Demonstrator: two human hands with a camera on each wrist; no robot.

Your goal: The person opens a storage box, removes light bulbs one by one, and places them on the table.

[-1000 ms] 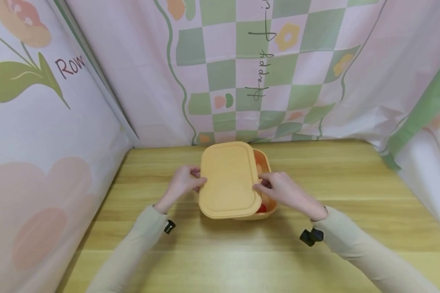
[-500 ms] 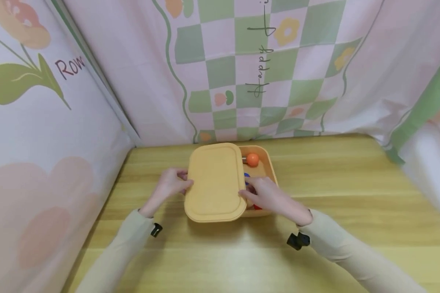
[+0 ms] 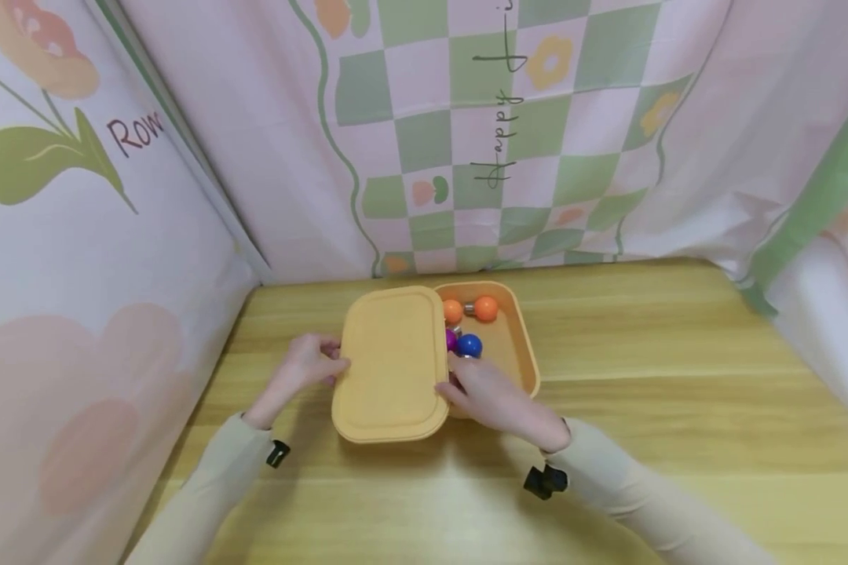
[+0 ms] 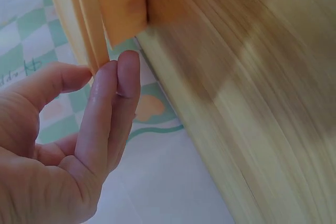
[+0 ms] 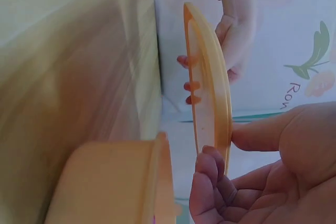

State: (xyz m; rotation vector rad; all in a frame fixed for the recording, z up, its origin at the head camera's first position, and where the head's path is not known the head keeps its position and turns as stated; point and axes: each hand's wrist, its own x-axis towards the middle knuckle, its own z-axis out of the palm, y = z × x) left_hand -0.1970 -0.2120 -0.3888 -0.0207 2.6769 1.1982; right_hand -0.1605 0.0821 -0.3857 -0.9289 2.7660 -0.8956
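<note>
Between both hands is a yellow-orange rectangular lid (image 3: 393, 365), raised above the table. My left hand (image 3: 302, 367) pinches its left edge between thumb and fingers; the left wrist view shows the thumb on one side of the lid's rim (image 4: 86, 19). On the right edge my right hand (image 3: 491, 396) pinches it the same way. Under and to the right of the lid stands a matching box (image 3: 519, 337), partly covered. Inside it I see an orange bulb (image 3: 486, 308) with a metal base, another orange one (image 3: 452, 311), a blue one (image 3: 469, 345) and a purple one (image 3: 451, 340).
The box and lid are over a wood-grain table (image 3: 643, 377). A printed checkered curtain (image 3: 523, 157) hangs behind its far edge, and a floral curtain (image 3: 113, 259) borders the left side. Dark clips (image 3: 546, 481) sit at the wrists.
Both hands have carried the lid left and a little toward me, off the box. More of the box's inside shows now, with orange, blue and purple bulbs coming into view.
</note>
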